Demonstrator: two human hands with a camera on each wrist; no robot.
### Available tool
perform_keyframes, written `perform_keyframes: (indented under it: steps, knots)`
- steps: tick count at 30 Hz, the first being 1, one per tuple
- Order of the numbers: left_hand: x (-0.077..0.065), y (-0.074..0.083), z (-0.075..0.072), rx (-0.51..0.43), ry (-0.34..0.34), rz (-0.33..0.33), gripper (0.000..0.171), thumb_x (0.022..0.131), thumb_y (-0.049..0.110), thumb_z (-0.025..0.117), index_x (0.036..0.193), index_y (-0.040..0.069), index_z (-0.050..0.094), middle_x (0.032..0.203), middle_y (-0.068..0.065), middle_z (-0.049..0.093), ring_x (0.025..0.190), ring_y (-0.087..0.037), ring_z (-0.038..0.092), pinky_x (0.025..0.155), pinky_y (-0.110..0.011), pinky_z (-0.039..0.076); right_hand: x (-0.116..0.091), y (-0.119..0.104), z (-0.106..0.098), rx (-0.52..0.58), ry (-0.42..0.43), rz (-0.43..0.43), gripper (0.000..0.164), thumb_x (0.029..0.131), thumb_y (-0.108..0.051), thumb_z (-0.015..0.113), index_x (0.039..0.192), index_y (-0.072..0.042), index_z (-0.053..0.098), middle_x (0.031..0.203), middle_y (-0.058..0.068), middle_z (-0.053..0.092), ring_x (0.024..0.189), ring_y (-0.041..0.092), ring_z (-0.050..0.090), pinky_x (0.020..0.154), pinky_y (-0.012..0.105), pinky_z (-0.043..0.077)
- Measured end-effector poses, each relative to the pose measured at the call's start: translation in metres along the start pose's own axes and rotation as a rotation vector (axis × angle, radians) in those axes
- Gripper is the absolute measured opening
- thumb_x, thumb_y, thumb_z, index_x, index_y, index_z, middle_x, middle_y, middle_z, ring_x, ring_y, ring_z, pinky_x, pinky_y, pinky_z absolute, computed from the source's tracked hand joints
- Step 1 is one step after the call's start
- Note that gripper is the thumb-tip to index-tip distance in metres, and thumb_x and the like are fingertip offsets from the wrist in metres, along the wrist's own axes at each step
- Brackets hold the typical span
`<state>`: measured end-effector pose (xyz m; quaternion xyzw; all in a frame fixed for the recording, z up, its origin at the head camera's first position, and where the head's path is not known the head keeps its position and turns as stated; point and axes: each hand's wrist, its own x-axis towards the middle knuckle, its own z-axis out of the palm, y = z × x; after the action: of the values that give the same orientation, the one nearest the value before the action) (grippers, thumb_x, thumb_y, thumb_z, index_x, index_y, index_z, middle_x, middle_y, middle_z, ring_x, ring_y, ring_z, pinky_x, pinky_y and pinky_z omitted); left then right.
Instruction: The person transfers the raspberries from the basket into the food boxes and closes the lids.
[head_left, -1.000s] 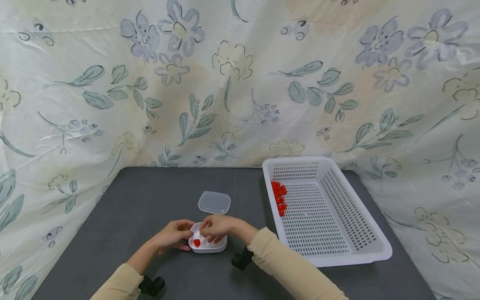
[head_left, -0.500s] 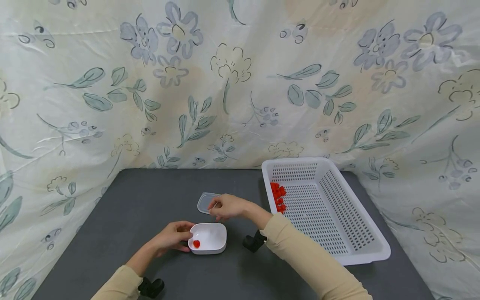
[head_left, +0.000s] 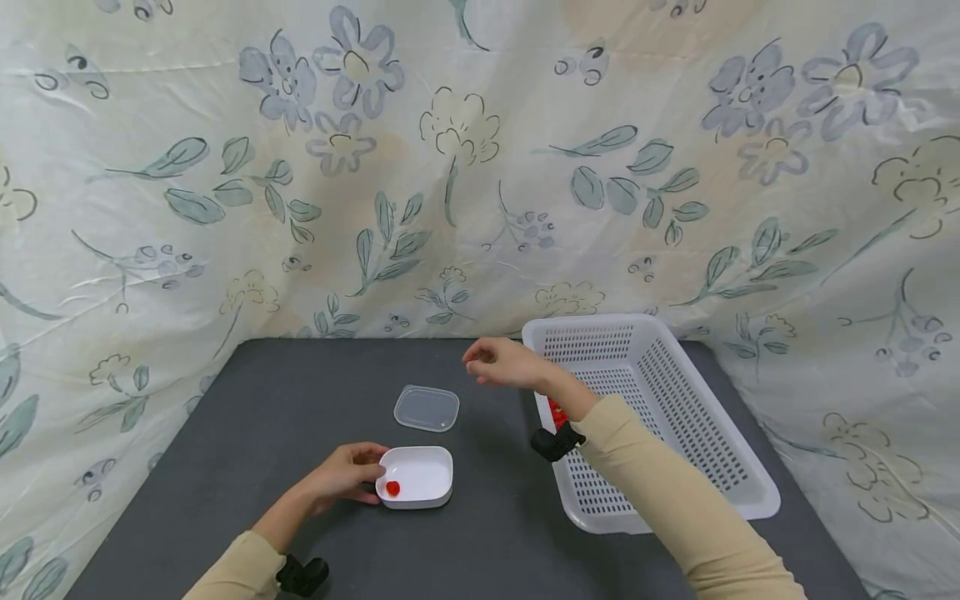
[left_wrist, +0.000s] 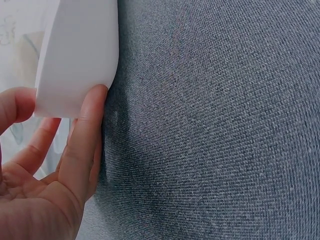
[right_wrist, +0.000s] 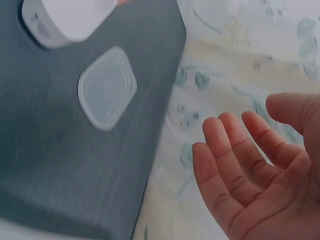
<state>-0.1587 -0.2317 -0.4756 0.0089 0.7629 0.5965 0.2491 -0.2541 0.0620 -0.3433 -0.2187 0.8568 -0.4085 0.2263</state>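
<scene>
One red piece (head_left: 393, 488) lies in the white box (head_left: 422, 503) the left hand (head_left: 348, 473) pinches, while the right hand (head_left: 506, 364), fingers loosely apart, hangs near the far edge of the surface (head_left: 315, 400).

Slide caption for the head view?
Left hand grips the white container, one red piece inside; the empty right hand hovers near the basket.

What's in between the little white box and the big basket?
Just bare dark table, as the head view shows: nothing stands between the little box and the basket.
</scene>
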Motion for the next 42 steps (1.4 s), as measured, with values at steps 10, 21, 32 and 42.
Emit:
perform_keyframes:
  steps: [10,21,32,42]
  knots:
    - [0.001,0.000,0.002,0.003,0.021,-0.014,0.044,0.088,0.012,0.059,0.126,-0.007,0.046,0.112,-0.017,0.056,0.088,-0.021,0.058,0.068,-0.040,0.057,-0.018,0.044,-0.043,0.039,0.125,0.067,0.028,0.096,-0.019,0.046,0.119,-0.003,0.051,0.110,0.015,0.057,0.095,0.025,0.060,0.079,0.036,0.052]
    - [0.002,-0.001,0.001,0.004,0.019,-0.014,0.046,0.088,0.012,0.059,0.126,-0.008,0.045,0.112,-0.018,0.056,0.088,-0.021,0.058,0.069,-0.040,0.057,-0.037,0.086,-0.057,0.028,0.191,0.178,0.035,0.095,-0.019,0.048,0.123,0.003,0.049,0.109,0.019,0.057,0.087,0.024,0.057,0.080,0.036,0.054]
    - [0.003,0.001,0.002,-0.001,0.023,-0.018,0.045,0.088,0.012,0.059,0.126,-0.008,0.045,0.112,-0.018,0.056,0.089,-0.022,0.059,0.069,-0.040,0.057,-0.041,0.128,-0.046,0.077,0.219,0.331,0.038,0.096,-0.021,0.046,0.123,0.006,0.049,0.112,0.022,0.056,0.091,0.028,0.059,0.078,0.039,0.055]
    - [0.004,-0.001,0.005,0.000,0.030,-0.010,0.045,0.087,0.013,0.060,0.126,-0.007,0.046,0.111,-0.017,0.056,0.088,-0.021,0.058,0.069,-0.040,0.057,-0.049,0.152,-0.030,0.065,0.218,0.455,0.027,0.094,-0.019,0.047,0.104,0.003,0.056,0.089,0.013,0.058,0.078,0.019,0.057,0.068,0.032,0.054]
